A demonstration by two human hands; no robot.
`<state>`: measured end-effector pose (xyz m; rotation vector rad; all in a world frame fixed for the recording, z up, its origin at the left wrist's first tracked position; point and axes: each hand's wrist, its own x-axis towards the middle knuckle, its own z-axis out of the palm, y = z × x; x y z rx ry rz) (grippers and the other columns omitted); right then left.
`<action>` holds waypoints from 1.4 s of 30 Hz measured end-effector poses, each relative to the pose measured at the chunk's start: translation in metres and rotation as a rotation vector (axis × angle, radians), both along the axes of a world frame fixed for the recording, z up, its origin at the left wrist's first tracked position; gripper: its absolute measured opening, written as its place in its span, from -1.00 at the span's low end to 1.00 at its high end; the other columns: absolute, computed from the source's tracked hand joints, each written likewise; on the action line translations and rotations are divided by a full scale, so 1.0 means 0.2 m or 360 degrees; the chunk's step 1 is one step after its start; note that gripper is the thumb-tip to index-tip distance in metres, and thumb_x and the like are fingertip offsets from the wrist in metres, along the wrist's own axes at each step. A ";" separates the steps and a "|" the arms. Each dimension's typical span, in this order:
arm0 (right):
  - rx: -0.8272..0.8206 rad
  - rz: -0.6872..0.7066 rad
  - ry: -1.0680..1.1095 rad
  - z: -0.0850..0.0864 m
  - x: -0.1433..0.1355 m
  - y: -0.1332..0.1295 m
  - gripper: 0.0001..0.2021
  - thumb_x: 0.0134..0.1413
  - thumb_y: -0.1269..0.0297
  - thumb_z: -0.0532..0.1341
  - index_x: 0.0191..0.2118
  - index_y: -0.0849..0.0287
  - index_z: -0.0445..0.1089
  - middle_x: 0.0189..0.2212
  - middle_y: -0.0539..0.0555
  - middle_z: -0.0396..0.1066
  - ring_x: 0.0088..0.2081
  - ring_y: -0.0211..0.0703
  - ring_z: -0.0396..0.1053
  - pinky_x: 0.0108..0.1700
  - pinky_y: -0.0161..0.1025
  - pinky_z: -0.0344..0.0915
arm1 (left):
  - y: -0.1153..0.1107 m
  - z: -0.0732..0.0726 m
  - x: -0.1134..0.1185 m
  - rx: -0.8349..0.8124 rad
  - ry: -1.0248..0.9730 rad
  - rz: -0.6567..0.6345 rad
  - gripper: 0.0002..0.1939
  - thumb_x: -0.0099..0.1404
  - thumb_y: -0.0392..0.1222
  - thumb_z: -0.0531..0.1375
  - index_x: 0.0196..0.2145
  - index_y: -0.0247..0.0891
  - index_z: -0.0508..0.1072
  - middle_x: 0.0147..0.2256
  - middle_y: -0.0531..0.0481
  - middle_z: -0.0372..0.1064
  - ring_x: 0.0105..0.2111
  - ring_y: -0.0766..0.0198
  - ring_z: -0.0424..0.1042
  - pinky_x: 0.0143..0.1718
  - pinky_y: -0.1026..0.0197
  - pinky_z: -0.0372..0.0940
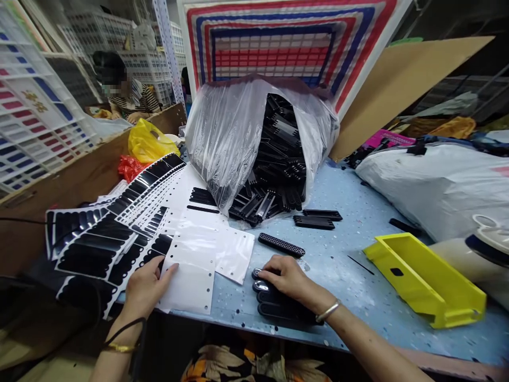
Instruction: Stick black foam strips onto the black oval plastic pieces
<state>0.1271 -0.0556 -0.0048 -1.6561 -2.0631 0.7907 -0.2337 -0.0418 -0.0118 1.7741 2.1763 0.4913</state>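
Observation:
My left hand (146, 287) is closed at the edge of a white backing sheet (191, 278), its thumb lying on the paper and its fingers curled by the black stickers (163, 245). My right hand (292, 280) pinches the near-left end of a long black plastic strip (257, 274), the farthest in a row of several such strips (278, 309) at the table's front edge. The hand hides most of that strip. Just beyond it lies a black strip with a lattice pattern (281, 245). Sheets of black stickers (93, 249) fan out left of my left hand.
A clear plastic bag (226, 138) spills black strips (278, 154) onto the blue table (330, 270). On the right are a yellow tray (429, 281) and a white sack (441, 185). A wooden board (43, 196) borders the left; another person (131, 98) sits beyond it.

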 end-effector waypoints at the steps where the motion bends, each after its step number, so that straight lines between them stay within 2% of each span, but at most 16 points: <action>1: -0.0021 0.0020 -0.0008 -0.02 -0.01 0.02 -0.76 0.05 0.12 0.27 -0.47 0.16 0.56 -0.49 0.09 0.53 -0.43 -0.14 0.43 -0.38 -0.27 0.26 | 0.00 0.00 0.01 -0.0028 0.0022 -0.0028 -0.58 0.15 0.19 0.14 -0.25 -0.18 0.53 -0.63 0.11 0.29 -0.54 0.17 0.38 -0.49 0.24 0.14; 4: -0.0003 0.0082 -0.0044 -0.05 0.00 0.04 -0.67 0.09 0.08 0.21 -0.54 0.17 0.52 -0.55 0.10 0.49 -0.47 -0.11 0.40 -0.42 -0.24 0.22 | 0.00 -0.01 0.03 -0.0055 0.0031 -0.0115 -0.66 0.18 -0.01 0.20 -0.14 -0.22 0.52 -0.58 0.08 0.35 -0.48 0.15 0.41 -0.42 0.25 0.17; 7: 0.0055 0.0129 -0.0133 -0.05 0.03 0.06 -0.57 0.19 0.08 0.06 -0.58 0.15 0.46 -0.56 0.12 0.46 -0.49 -0.08 0.39 -0.41 -0.18 0.21 | 0.00 -0.02 0.06 -0.0071 -0.0036 -0.0092 -0.62 0.16 -0.24 0.21 -0.04 -0.24 0.49 -0.54 0.07 0.40 -0.44 0.18 0.43 -0.37 0.26 0.18; 11: 0.0177 0.0109 -0.0121 -0.02 0.00 0.12 -0.64 0.19 0.14 0.02 -0.46 0.13 0.49 -0.48 0.13 0.49 -0.41 -0.03 0.44 -0.33 -0.15 0.27 | 0.01 -0.01 0.07 0.0039 -0.0201 0.0001 -0.76 0.23 -0.19 0.17 -0.16 -0.24 0.54 -0.58 0.07 0.35 -0.47 0.18 0.40 -0.40 0.24 0.16; 13: 0.0239 0.0146 -0.0135 0.01 -0.08 0.17 -0.67 0.17 0.16 0.05 -0.44 0.14 0.49 -0.48 0.13 0.48 -0.41 -0.02 0.43 -0.33 -0.14 0.28 | 0.06 0.01 0.06 0.0244 -0.0399 0.0072 -0.79 0.22 -0.18 0.18 -0.22 -0.25 0.55 -0.57 0.06 0.35 -0.47 0.18 0.38 -0.36 0.21 0.17; 15: 0.0276 0.0221 -0.0149 0.05 -0.21 0.23 -0.73 0.15 0.17 0.10 -0.37 0.16 0.51 -0.42 0.15 0.50 -0.37 -0.01 0.44 -0.29 -0.13 0.30 | 0.15 0.04 0.06 0.0394 -0.0753 0.0153 -0.79 0.16 -0.22 0.23 -0.22 -0.24 0.55 -0.53 0.07 0.35 -0.46 0.21 0.37 -0.31 0.20 0.20; 17: 0.0273 0.0286 -0.0181 0.08 -0.35 0.27 -0.77 0.10 0.18 0.19 -0.25 0.19 0.52 -0.29 0.20 0.52 -0.26 0.03 0.45 -0.18 -0.10 0.31 | 0.27 0.05 0.07 0.0402 -0.1096 0.0205 -0.73 0.09 -0.28 0.28 -0.20 -0.26 0.55 -0.54 0.10 0.34 -0.46 0.25 0.36 -0.31 0.22 0.23; 20: 0.0189 0.0344 -0.0318 0.09 -0.52 0.29 -0.64 -0.01 0.10 0.35 -0.12 0.21 0.49 -0.18 0.23 0.49 -0.14 0.11 0.41 -0.08 -0.05 0.29 | 0.42 0.05 0.14 0.0284 -0.1367 0.0254 -0.62 0.06 -0.28 0.31 -0.11 -0.38 0.52 -0.64 0.15 0.29 -0.61 0.30 0.33 -0.50 0.27 0.22; 23: 0.0168 0.0496 -0.0423 0.03 -0.61 0.24 -0.55 -0.11 0.02 0.41 -0.11 0.16 0.46 -0.11 0.19 0.45 -0.09 0.13 0.35 -0.04 0.00 0.27 | 0.49 0.02 0.22 0.0198 -0.1639 0.0274 -0.52 0.07 -0.16 0.34 -0.07 -0.47 0.49 -0.69 0.17 0.25 -0.74 0.34 0.24 -0.66 0.30 0.14; 26: 0.0328 0.0619 -0.0521 -0.06 -0.62 0.18 -0.56 -0.07 0.26 0.38 -0.01 0.14 0.41 0.04 0.20 0.40 0.02 0.17 0.29 0.04 0.03 0.22 | 0.51 -0.01 0.27 0.0183 -0.1880 0.0219 -0.60 0.01 -0.09 0.39 -0.25 -0.45 0.55 -0.70 0.12 0.29 -0.70 0.30 0.31 -0.62 0.28 0.21; 29: 0.0418 0.0639 -0.0557 -0.14 -0.61 0.14 -0.78 0.00 0.51 0.21 -0.21 0.16 0.47 -0.15 0.16 0.50 -0.13 0.06 0.37 -0.09 -0.08 0.24 | 0.51 -0.01 0.28 0.0185 -0.2054 0.0177 -0.68 -0.10 -0.11 0.44 -0.43 -0.40 0.54 -0.68 0.06 0.35 -0.63 0.26 0.38 -0.56 0.26 0.27; 32: 0.0486 0.0674 -0.0410 -0.16 -0.59 0.10 -0.81 -0.01 0.56 0.15 -0.35 0.15 0.44 -0.29 0.12 0.51 -0.25 -0.05 0.38 -0.21 -0.19 0.22 | 0.52 0.00 0.27 0.0183 -0.2175 0.0158 -0.72 -0.16 -0.13 0.44 -0.56 -0.35 0.49 -0.69 0.06 0.36 -0.64 0.27 0.37 -0.57 0.27 0.25; 35: 0.0502 0.0731 -0.0306 -0.13 -0.57 0.04 -0.81 0.03 0.55 0.15 -0.30 0.14 0.43 -0.26 0.10 0.50 -0.25 -0.09 0.38 -0.20 -0.23 0.21 | 0.52 0.02 0.28 0.0177 -0.2267 0.0148 -0.73 -0.19 -0.12 0.42 -0.62 -0.34 0.46 -0.70 0.06 0.35 -0.67 0.30 0.33 -0.58 0.28 0.22; 38: 0.0385 0.0758 -0.0304 -0.03 -0.56 -0.04 -0.86 0.09 0.52 0.18 -0.30 0.15 0.40 -0.26 0.07 0.49 -0.23 -0.08 0.36 -0.16 -0.22 0.22 | 0.48 0.03 0.29 0.0173 -0.2330 0.0159 -0.73 -0.22 -0.13 0.41 -0.61 -0.35 0.47 -0.69 0.06 0.36 -0.67 0.33 0.31 -0.58 0.29 0.21; 40: 0.0343 0.0724 -0.0268 0.05 -0.55 -0.10 -0.94 0.12 0.38 0.28 -0.27 0.17 0.39 -0.22 0.09 0.46 -0.18 -0.04 0.35 -0.11 -0.18 0.25 | 0.45 0.03 0.28 0.0173 -0.2360 0.0178 -0.74 -0.24 -0.15 0.41 -0.60 -0.34 0.47 -0.68 0.09 0.36 -0.66 0.36 0.30 -0.57 0.31 0.20; 42: 0.0387 0.0669 -0.0213 0.12 -0.55 -0.16 -0.79 0.08 0.23 0.36 -0.22 0.19 0.38 -0.20 0.14 0.44 -0.17 -0.01 0.35 -0.07 -0.14 0.26 | 0.42 0.04 0.27 0.0184 -0.2381 0.0209 -0.74 -0.25 -0.17 0.41 -0.58 -0.33 0.47 -0.68 0.14 0.35 -0.64 0.38 0.29 -0.54 0.32 0.20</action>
